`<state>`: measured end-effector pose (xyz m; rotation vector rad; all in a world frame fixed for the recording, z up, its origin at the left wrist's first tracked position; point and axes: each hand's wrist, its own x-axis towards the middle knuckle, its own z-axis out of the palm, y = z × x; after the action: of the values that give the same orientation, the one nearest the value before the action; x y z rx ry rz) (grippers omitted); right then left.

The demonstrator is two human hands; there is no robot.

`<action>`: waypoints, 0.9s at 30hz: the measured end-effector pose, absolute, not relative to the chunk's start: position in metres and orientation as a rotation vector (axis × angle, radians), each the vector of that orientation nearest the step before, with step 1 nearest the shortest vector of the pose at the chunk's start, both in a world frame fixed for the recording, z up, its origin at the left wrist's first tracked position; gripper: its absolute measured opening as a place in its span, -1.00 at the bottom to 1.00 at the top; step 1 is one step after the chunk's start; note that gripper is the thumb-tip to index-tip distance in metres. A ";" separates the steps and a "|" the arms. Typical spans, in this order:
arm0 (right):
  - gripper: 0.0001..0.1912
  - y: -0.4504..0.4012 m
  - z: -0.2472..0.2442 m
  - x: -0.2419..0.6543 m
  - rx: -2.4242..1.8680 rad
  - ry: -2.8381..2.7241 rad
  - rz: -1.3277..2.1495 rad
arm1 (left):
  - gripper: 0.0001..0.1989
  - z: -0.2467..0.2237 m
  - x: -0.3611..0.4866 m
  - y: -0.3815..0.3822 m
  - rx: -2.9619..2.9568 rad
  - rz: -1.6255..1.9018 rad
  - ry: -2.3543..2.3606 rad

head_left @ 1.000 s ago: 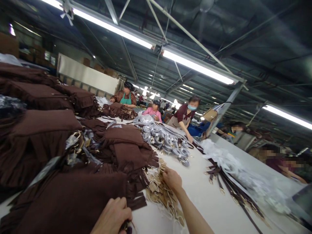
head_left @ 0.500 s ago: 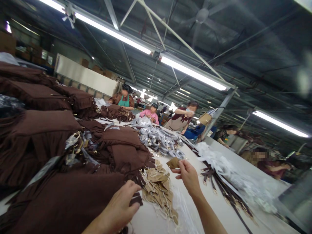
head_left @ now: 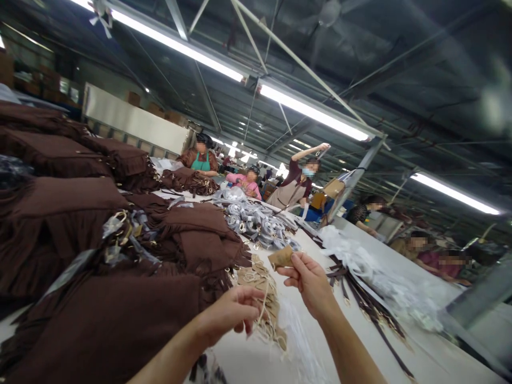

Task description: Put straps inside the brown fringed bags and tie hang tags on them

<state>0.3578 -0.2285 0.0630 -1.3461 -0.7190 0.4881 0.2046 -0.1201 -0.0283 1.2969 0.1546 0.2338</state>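
Observation:
A small tan tag (head_left: pixel 281 257) is pinched between the thumb and fingers of my right hand (head_left: pixel 308 277), held above the white table. My left hand (head_left: pixel 236 309) is over the near part of a pile of tan tags with white strings (head_left: pixel 272 304); its fingers are bent and apart, and a pale string passes by its fingertips. Whether that hand holds the string cannot be made out. Left of my left hand lies a brown fringed bag (head_left: pixel 128 314).
More brown bags (head_left: pixel 72 197) are stacked at the left. Wrapped grey straps with metal clasps (head_left: pixel 258 221) lie beyond the tags. Dark straps (head_left: pixel 372 309) and white plastic wrap (head_left: pixel 372 272) lie at the right. Several people work around the far tables, one with an arm raised (head_left: pixel 302 176).
My left hand has moved right, from beside the brown bag's fringe to over the tag pile. My right hand still holds the tag. A person across the table has raised an arm.

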 end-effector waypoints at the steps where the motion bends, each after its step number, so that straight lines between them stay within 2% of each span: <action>1: -0.49 -0.231 0.062 0.357 -1.349 -0.712 0.483 | -0.50 -0.029 0.200 -0.121 1.243 0.184 0.143; 3: -0.49 -0.235 0.059 0.358 -1.362 -0.701 0.482 | -0.63 -0.031 0.190 -0.123 1.160 0.136 0.145; 9: -0.51 -0.250 0.039 0.363 -1.422 -0.696 0.499 | -0.55 -0.039 0.176 -0.128 1.278 0.057 0.244; 14: -0.58 -0.269 0.025 0.373 -1.773 -0.778 0.414 | -0.80 -0.036 0.168 -0.118 1.610 0.229 0.366; 17: -0.63 -0.269 0.013 0.357 -1.936 -0.925 0.272 | -0.88 -0.021 0.166 -0.110 1.781 0.360 0.356; 19: -0.57 -0.261 0.004 0.332 -1.792 -1.006 0.394 | -0.92 -0.010 0.169 -0.108 1.859 0.398 0.308; 23: -0.54 -0.236 -0.013 0.280 -1.354 -1.012 0.959 | -0.93 -0.002 0.178 -0.107 1.948 0.412 0.246; 27: -0.64 -0.223 -0.028 0.277 -1.399 -1.002 1.007 | -0.97 -0.017 0.173 -0.097 2.000 0.393 0.295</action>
<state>0.2767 -0.2230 -0.0277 -1.3992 -1.0020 1.0066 0.1731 -0.0973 -0.0171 2.0002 0.2946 0.3932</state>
